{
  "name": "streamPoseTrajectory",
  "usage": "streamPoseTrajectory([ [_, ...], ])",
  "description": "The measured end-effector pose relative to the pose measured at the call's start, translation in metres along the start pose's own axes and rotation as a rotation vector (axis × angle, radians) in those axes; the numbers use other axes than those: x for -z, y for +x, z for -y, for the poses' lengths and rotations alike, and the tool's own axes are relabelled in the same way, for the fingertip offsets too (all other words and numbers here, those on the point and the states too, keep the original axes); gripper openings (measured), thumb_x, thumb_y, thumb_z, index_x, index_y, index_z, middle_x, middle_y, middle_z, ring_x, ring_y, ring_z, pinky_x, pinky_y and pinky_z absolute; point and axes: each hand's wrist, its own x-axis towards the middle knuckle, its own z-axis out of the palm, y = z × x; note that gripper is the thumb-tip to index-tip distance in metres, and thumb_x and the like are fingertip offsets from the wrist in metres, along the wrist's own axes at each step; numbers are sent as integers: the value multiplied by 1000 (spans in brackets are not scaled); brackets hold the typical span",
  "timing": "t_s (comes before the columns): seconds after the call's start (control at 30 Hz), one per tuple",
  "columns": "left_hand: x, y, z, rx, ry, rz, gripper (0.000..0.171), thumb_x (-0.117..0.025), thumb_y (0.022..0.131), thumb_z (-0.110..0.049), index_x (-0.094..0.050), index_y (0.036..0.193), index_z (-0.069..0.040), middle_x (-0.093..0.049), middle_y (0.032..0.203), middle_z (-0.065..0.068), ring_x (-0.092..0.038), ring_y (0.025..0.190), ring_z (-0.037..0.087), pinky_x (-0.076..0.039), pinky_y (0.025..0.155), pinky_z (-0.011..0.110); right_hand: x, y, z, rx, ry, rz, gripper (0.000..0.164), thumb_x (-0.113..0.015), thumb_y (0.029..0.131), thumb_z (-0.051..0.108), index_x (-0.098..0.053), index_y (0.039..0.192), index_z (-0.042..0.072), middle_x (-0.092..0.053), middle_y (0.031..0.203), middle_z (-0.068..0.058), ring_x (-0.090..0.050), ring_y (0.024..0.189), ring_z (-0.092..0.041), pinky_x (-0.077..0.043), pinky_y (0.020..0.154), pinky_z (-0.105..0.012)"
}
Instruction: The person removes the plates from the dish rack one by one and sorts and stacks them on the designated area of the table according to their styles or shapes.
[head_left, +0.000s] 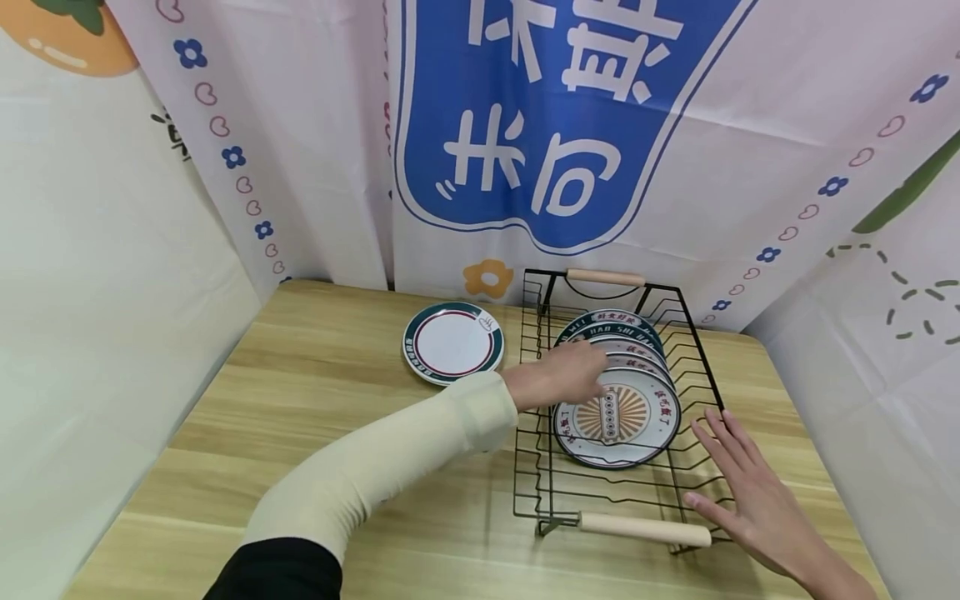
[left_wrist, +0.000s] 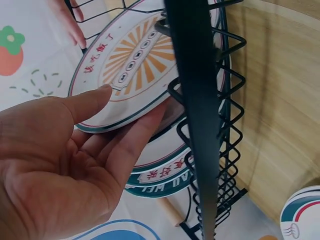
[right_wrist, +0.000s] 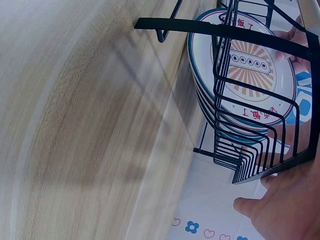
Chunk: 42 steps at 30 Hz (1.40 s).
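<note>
Pinching by the Edge, Presumably for Control

With left-hand grip (head_left: 566, 373), pinching front plate (head_left: 636, 412) inside wire rack (head_left: 645, 529), ahead of plates (head_left: 624, 330) slotted on edge, likely for separation. Resting right-hand grip (head_left: 753, 496), spread and holding nothing, at wire rack's side, perhaps for steadying.

White printed cloth (head_left: 322, 125) with a blue panel (head_left: 543, 104) and an orange flower (head_left: 488, 278) hangs behind the wood-grain tabletop (head_left: 315, 367).

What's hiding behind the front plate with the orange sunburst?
Behind the front plate are more plates, some green-rimmed, and fingers of the left hand. Parts of those plates' rims show, but their middles are covered, so I can't tell what's on them.
</note>
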Motion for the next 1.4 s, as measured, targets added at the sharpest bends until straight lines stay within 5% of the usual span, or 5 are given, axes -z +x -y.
streamPoseTrajectory([
  [0.2, -4, 4, 4, -40, 13, -7, 17, -66, 94, -21, -61, 82, -12, -45, 62, -3, -44, 53, 8, -44, 56, 18, -1, 1, 0, 4, 0, -1, 90, -74, 82, 39, -27, 154, 11, -13, 163, -9, -2, 151, -27, 5, 114, -18],
  [0.6, -3, -7, 0, -106, 40, -83, 14, -61, 97, -17, -65, 84, -11, -58, 70, -4, -52, 60, 6, -45, 61, 14, -3, -1, 0, 5, -10, 3, 91, -73, 82, 40, -26, 155, 11, -16, 162, -14, -1, 151, -27, 6, 115, -22],
  [1.0, 36, -41, 2, -70, -47, -244, 16, -54, 101, -19, -65, 107, -8, -66, 78, 2, -56, 51, 7, -44, 45, 14, -1, 0, -1, 11, -15, -13, 92, -74, 81, 40, -26, 154, 11, -16, 162, -13, -2, 151, -27, 5, 116, -21],
  [1.4, 68, -90, 36, -8, -215, -468, 26, -55, 101, -20, -63, 121, -5, -68, 78, 3, -54, 45, 6, -41, 38, 19, -1, 0, 1, 10, -13, -8, 93, -73, 82, 40, -23, 156, 14, -14, 163, -12, -1, 151, -27, 6, 116, -22],
])
